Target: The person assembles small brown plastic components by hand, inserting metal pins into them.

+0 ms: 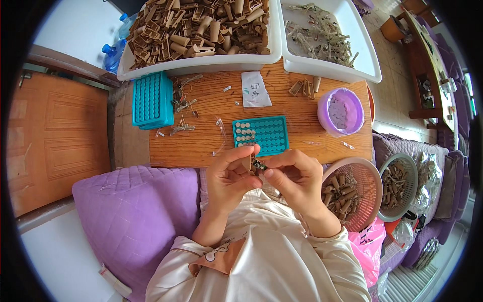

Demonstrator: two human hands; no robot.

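Both hands meet just in front of the teal tray (261, 135), at the near edge of the wooden counter (201, 146). The left hand (229, 176) is closed on a small tan tube (249, 163), thumb and fingers pinching its sides. The right hand (297, 176) is closed on a tiny dark part (258, 166) touching the tube's end; its exact shape is too small to tell.

Judgement: the tube looks light and stiff, a thin-walled piece likely to crush or slip under a hard squeeze. Best hold is across its middle, leaving the end free. The dark part looks minute and easily dropped; fingertip pinch only.

Beyond the teal tray stands a white bin (201, 65) heaped with like tubes. Right of the tray sits a purple cup (341, 111).
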